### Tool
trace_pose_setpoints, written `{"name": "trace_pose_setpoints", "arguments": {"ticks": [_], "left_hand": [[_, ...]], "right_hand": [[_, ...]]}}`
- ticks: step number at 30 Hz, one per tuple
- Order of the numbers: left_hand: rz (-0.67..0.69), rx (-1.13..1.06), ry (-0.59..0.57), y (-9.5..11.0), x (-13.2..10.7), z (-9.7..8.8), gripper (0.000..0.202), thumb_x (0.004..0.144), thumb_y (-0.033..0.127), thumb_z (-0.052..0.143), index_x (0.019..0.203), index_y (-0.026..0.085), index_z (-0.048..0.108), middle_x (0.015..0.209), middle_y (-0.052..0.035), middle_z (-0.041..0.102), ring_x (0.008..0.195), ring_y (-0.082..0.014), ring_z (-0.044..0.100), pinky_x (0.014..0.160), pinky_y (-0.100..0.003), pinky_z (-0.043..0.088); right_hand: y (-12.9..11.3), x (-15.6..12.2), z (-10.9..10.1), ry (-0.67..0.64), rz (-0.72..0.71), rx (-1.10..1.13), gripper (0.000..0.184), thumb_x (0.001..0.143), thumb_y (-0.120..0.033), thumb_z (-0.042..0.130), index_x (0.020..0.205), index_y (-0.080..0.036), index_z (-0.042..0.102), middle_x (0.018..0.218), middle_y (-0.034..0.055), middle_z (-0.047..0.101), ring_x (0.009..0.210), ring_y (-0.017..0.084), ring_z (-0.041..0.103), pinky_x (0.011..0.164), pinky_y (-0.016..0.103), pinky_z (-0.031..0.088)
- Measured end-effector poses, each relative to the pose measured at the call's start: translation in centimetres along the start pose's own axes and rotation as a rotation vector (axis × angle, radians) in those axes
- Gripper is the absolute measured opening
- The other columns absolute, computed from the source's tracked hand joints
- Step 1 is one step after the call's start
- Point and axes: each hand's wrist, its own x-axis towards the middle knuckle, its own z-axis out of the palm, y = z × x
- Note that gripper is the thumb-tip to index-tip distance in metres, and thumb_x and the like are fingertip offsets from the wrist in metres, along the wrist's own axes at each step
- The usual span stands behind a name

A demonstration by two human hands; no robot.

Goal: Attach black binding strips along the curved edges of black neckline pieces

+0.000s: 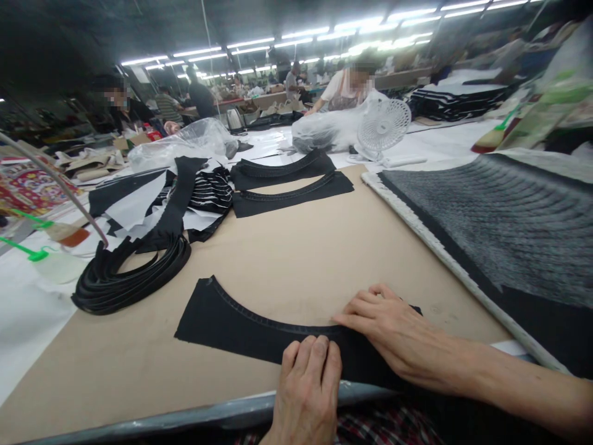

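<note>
A curved black fabric piece lies flat on the tan cardboard tabletop near the front edge. My left hand rests on its near edge with the fingers curled and pressed down on the cloth. My right hand lies flat on the fabric's right part, fingers stretched out to the left along the stitched curved seam. Neither hand lifts the piece.
A coil of black strips lies at left. More curved black pieces are stacked farther back, beside striped cloth. A thick pile of dark layers fills the right. A white fan, plastic bags and other people at work are behind.
</note>
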Motion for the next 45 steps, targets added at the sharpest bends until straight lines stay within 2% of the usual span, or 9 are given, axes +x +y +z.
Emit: {"name": "trace_pose_setpoints", "arguments": {"ticks": [3, 7, 12, 19, 22, 29, 34, 40, 45], "left_hand": [[-0.016, -0.013, 0.0, 0.0, -0.2, 0.3, 0.039, 0.093, 0.008, 0.028, 0.106, 0.008, 0.065, 0.102, -0.0111, 0.067, 0.098, -0.0215, 0.057, 0.09, -0.036, 0.035], [-0.013, -0.006, 0.0, 0.0, -0.5, 0.5, 0.039, 0.092, 0.008, 0.028, 0.106, 0.009, 0.065, 0.101, -0.0112, 0.067, 0.098, -0.0219, 0.057, 0.089, -0.037, 0.035], [-0.02, -0.003, -0.014, 0.1, -0.8, 0.7, 0.039, 0.09, 0.007, 0.03, 0.108, 0.009, 0.064, 0.103, -0.0109, 0.066, 0.099, -0.022, 0.056, 0.09, -0.038, 0.035], [-0.073, -0.017, -0.093, 0.3, -0.1, 0.2, 0.041, 0.085, 0.005, 0.035, 0.119, 0.008, 0.058, 0.1, -0.0121, 0.062, 0.097, -0.0222, 0.054, 0.088, -0.039, 0.038], [-0.089, -0.025, -0.149, 0.4, 0.2, 0.0, 0.045, 0.084, 0.004, 0.037, 0.125, 0.006, 0.054, 0.098, -0.0111, 0.059, 0.094, -0.0214, 0.053, 0.088, -0.038, 0.039], [-0.094, -0.018, -0.211, 0.5, 0.4, 0.1, 0.05, 0.084, 0.004, 0.036, 0.132, 0.008, 0.05, 0.097, -0.0093, 0.057, 0.093, -0.022, 0.05, 0.087, -0.039, 0.039], [-0.075, 0.008, -0.241, 0.5, 0.4, 0.3, 0.051, 0.083, 0.004, 0.037, 0.132, 0.009, 0.051, 0.098, -0.0085, 0.057, 0.095, -0.022, 0.049, 0.089, -0.038, 0.038], [-0.034, 0.084, -0.249, 0.4, 0.5, 0.1, 0.048, 0.085, 0.006, 0.041, 0.131, 0.01, 0.052, 0.099, -0.0079, 0.058, 0.097, -0.022, 0.05, 0.09, -0.039, 0.038], [-0.034, 0.084, -0.258, 0.4, 0.7, -0.1, 0.044, 0.085, 0.009, 0.043, 0.128, 0.01, 0.055, 0.095, -0.0074, 0.058, 0.093, -0.0206, 0.051, 0.087, -0.037, 0.04]], "right_hand": [[0.0, 0.2, -0.6, 0.028, 0.047, 0.024, 0.047, 0.084, -0.001, 0.038, 0.121, -0.022, 0.058, 0.104, 0.0073, 0.063, 0.088, 0.019, 0.053, 0.082, 0.038, 0.034], [0.2, -0.1, 0.6, -0.015, -0.008, 0.008, 0.043, 0.083, -0.003, 0.043, 0.115, -0.025, 0.061, 0.1, 0.0046, 0.064, 0.091, 0.02, 0.052, 0.082, 0.038, 0.032], [0.6, -0.8, 1.8, 0.005, -0.112, -0.119, 0.046, 0.087, -0.006, 0.043, 0.129, -0.02, 0.052, 0.106, 0.0075, 0.063, 0.096, 0.024, 0.05, 0.091, 0.046, 0.027], [0.8, -1.0, 0.4, 0.057, 0.064, 0.025, 0.046, 0.083, 0.0, 0.038, 0.12, -0.021, 0.056, 0.107, 0.0063, 0.06, 0.092, 0.02, 0.051, 0.085, 0.039, 0.032], [0.8, -1.4, 0.9, 0.046, 0.041, 0.023, 0.04, 0.084, -0.003, 0.041, 0.113, -0.022, 0.06, 0.102, 0.0052, 0.062, 0.091, 0.02, 0.051, 0.088, 0.041, 0.03], [0.8, -2.2, 1.9, 0.105, -0.017, -0.088, 0.047, 0.083, -0.004, 0.041, 0.125, -0.02, 0.056, 0.103, 0.0076, 0.064, 0.094, 0.022, 0.054, 0.09, 0.044, 0.032], [1.0, -2.4, 2.2, 0.103, -0.014, -0.103, 0.046, 0.083, -0.004, 0.042, 0.125, -0.02, 0.055, 0.104, 0.0073, 0.064, 0.093, 0.022, 0.054, 0.089, 0.044, 0.034], [1.3, -3.0, 3.3, 0.124, -0.116, -0.228, 0.054, 0.082, -0.002, 0.042, 0.136, -0.012, 0.045, 0.11, 0.0102, 0.064, 0.098, 0.025, 0.053, 0.095, 0.049, 0.03], [0.7, -2.5, 1.5, 0.069, 0.002, -0.043, 0.041, 0.082, -0.004, 0.044, 0.116, -0.02, 0.059, 0.101, 0.0067, 0.063, 0.092, 0.021, 0.054, 0.088, 0.041, 0.035]]}}
